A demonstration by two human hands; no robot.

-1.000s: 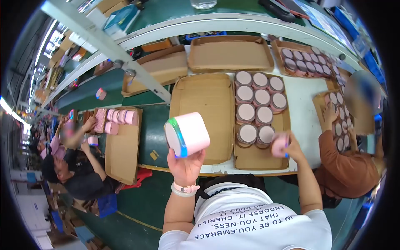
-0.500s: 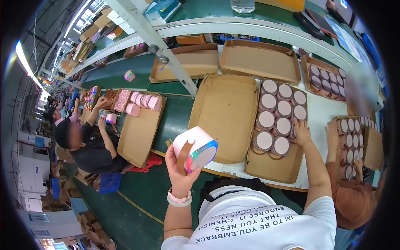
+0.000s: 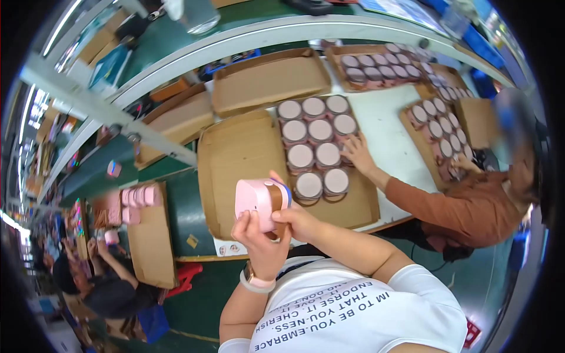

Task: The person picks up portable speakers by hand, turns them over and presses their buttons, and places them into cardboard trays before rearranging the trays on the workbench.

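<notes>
A pink portable speaker (image 3: 250, 200) with a brown strap (image 3: 275, 199) is held up in front of my chest, over the near edge of an open cardboard tray (image 3: 235, 153). Blue light shows along the rim of its far face. My left hand (image 3: 259, 244) grips it from below, fingertips on its pink side. From the right, my right hand (image 3: 297, 220) also holds it, thumb by the strap; its other fingers are partly hidden behind the speaker.
Beside the open tray stands another tray (image 3: 365, 206) with rows of round-faced speakers (image 3: 321, 130). A co-worker's hand (image 3: 359, 154), in a brown sleeve, reaches to it from the right. More trays (image 3: 271, 82) stand behind, under a metal shelf rail (image 3: 235, 44). Another person sits at left.
My right hand has left the tray of speakers and come to the speaker in my left hand. The speaker has turned. A co-worker's hand now reaches to that tray. The view has swung right.
</notes>
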